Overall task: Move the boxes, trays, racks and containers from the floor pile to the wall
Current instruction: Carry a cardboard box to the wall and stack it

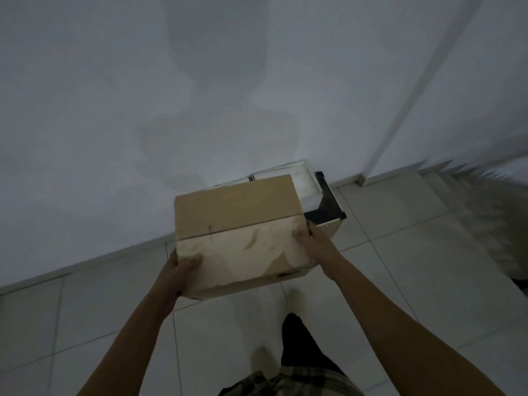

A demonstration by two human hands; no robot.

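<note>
A closed brown cardboard box (240, 232) with torn, pale patches on its top is held up in front of me, close to the white wall (143, 124). My left hand (178, 271) grips its near left corner, thumb on top. My right hand (313, 238) grips its right edge, thumb over the top. Behind the box, against the wall, stand a white tray-like container (303, 178) and a dark-topped box (328, 212), both partly hidden by the cardboard box.
The floor (400, 281) is pale tile with a skirting strip along the wall. A wall corner (361, 178) lies to the right. A blurred, spiky-edged object (491, 201) sits at the right. My leg (300, 344) is below the box.
</note>
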